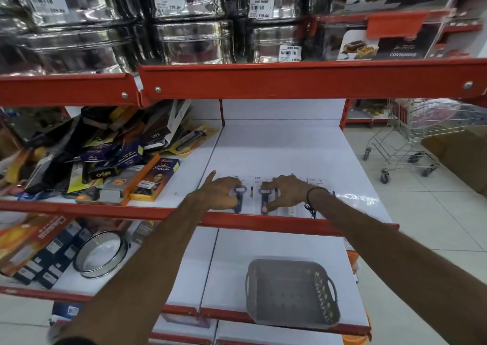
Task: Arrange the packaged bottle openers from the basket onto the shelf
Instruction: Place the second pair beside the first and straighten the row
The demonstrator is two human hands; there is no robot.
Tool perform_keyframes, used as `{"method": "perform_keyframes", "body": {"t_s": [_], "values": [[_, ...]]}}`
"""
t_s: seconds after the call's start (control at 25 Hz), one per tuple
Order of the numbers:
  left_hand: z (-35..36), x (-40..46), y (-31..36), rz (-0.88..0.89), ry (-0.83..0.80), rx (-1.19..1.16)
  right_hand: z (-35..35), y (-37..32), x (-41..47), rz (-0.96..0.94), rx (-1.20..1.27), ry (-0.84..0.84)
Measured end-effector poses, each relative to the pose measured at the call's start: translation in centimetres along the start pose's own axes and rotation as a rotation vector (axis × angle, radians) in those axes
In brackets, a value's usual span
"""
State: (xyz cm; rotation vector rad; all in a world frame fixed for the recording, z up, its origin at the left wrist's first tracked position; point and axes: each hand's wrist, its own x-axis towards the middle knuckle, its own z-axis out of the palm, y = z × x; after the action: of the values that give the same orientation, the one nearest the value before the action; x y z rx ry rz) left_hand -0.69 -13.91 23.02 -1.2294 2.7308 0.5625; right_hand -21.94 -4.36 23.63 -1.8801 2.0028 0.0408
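Observation:
Three packaged bottle openers lie side by side near the front edge of the white shelf point(290, 146). My left hand point(220, 190) rests flat on the leftmost packaged opener point(240, 199), fingers spread, index pointing away. On the middle packaged opener point(264, 199) lies my right hand point(286, 190), thumb pressing its lower end. A third packaged opener point(320, 186) lies to the right, partly hidden by my wrist. The grey basket point(290, 292) sits on the shelf below and looks empty.
Left of the openers is a pile of boxed kitchen tools point(105, 160). Steel containers point(184, 20) fill the shelf above. The red shelf lip point(263, 222) runs under my forearms. A metal trolley point(411, 139) stands in the aisle at the right.

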Motion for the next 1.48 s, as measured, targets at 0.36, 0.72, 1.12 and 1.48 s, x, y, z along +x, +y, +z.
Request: {"method": "perform_keyframes", "body": {"t_s": [0.36, 0.72, 1.12, 1.48], "values": [[-0.1, 0.7, 0.1, 0.005, -0.025, 0.062, 0.5, 0.1, 0.4, -0.02, -0.012, -0.001], [-1.4, 2.4, 4.8, 0.204, -0.013, 0.142, -1.5, 4.3, -3.0, 0.084, 0.016, -0.02], [-0.2, 3.1, 6.1, 0.225, -0.112, 0.226, -2.2, 4.2, -4.2, 0.093, -0.015, -0.07], [-0.1, 3.5, 6.1, 0.215, -0.134, 0.218, -1.9, 3.7, -4.1, 0.094, -0.022, -0.037]]}}
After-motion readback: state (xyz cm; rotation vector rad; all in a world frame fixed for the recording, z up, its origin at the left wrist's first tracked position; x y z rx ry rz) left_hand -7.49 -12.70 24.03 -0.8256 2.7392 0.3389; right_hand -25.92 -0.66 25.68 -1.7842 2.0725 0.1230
